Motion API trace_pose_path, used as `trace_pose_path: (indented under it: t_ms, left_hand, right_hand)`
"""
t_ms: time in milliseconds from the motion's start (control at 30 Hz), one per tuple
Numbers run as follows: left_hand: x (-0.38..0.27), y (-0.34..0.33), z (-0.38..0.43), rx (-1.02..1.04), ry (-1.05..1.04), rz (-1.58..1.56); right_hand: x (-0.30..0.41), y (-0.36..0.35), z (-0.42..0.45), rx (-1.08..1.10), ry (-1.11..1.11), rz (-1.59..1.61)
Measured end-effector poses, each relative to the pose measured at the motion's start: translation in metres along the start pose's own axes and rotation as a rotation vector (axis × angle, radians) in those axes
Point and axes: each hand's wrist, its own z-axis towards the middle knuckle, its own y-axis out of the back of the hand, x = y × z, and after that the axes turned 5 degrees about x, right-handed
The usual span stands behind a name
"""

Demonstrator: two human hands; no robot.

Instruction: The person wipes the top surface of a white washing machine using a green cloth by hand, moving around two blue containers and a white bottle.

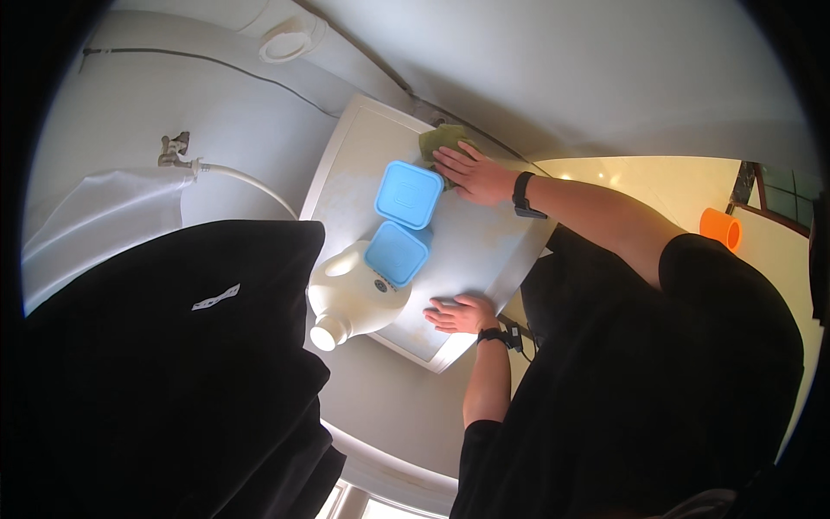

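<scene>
My right hand lies with spread fingers on a green cloth, pressing it against the far edge of a white, stained appliance top. Part of the cloth is under the palm. My left hand rests flat on the same top near its lower right edge, with nothing held. Between and to the left of the hands stand two light-blue square plastic containers, side by side. The lower one partly covers a cream plastic jug with a white cap and a handle.
A black garment with a white tag covers the lower left. On the wall, a metal tap feeds a white hose beside white sheeting. A white pipe runs above. An orange cylindrical container is at the right.
</scene>
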Motion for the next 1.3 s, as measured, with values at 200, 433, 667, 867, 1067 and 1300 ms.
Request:
trace_pose_path:
  t_ms: [200,433,667,867,1067,1300]
  left_hand:
    - [-0.001,-0.003,-0.001,-0.005,0.001,0.002]
    - [0.004,-0.001,0.002,-0.021,0.032,-0.007]
    - [-0.004,0.002,0.002,-0.017,0.03,-0.03]
    - [0.0,0.002,0.002,-0.015,0.035,-0.028]
    - [0.001,0.001,0.001,-0.003,0.04,-0.026]
    - [0.0,0.001,0.003,-0.027,0.024,-0.021]
  right_hand:
    - [0.002,-0.003,-0.024,0.053,-0.048,-0.018]
    - [0.042,0.005,-0.129,0.204,0.037,0.0]
    - [0.042,0.009,-0.159,0.3,0.121,0.044]
    - [0.042,0.01,-0.156,0.329,0.133,0.034]
    - [0.049,0.012,-0.152,0.323,0.124,0.036]
    - [0.056,0.011,-0.149,0.266,0.046,0.037]
